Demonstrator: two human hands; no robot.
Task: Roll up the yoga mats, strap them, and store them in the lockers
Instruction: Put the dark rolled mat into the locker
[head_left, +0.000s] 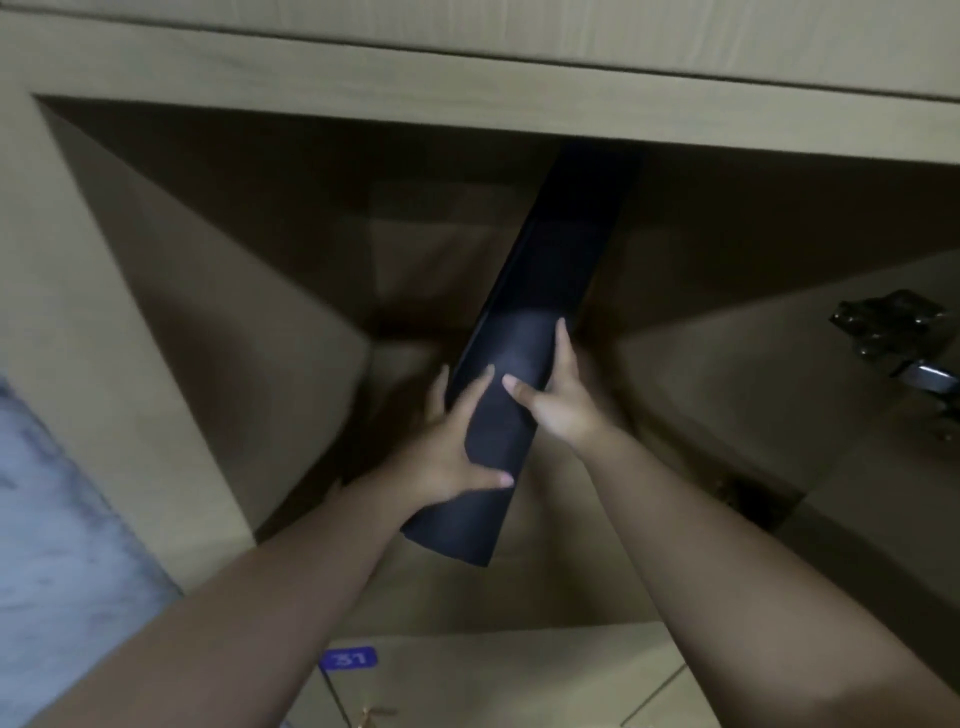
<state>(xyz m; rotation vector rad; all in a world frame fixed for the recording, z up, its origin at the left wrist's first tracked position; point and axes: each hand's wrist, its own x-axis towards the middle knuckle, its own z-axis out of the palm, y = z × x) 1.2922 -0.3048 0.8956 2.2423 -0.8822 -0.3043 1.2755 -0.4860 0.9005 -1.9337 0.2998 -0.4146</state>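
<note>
I am looking into one open locker (249, 270) of pale wood-grain board, dim inside, its back panel and both side walls in shadow. A strip of grey mottled floor (57, 525) shows at the lower left, outside the locker's left wall. Below the opening sits another locker front carrying a small blue number tag (349, 659); the digits are too blurred for me to read with confidence. At the right edge a metal hinge (893, 332) is fixed to the inner right wall.

There is one rolled yoga mat (530, 332), dark navy to black, tilted so its far end reaches up toward the top edge of the opening, while its near end hangs over the locker's floor panel toward the front edge. I cannot tell whether the far end touches the back. I see no strap from this angle.

My left hand (447, 457) grips the mat near its lower end, thumb across the front and fingers wrapped behind. My right hand (558, 400) holds it just above, thumb on the front face and fingers along the right side.

Open room lies to the left of the mat inside the compartment, and a narrower gap to its right before the hinge.
</note>
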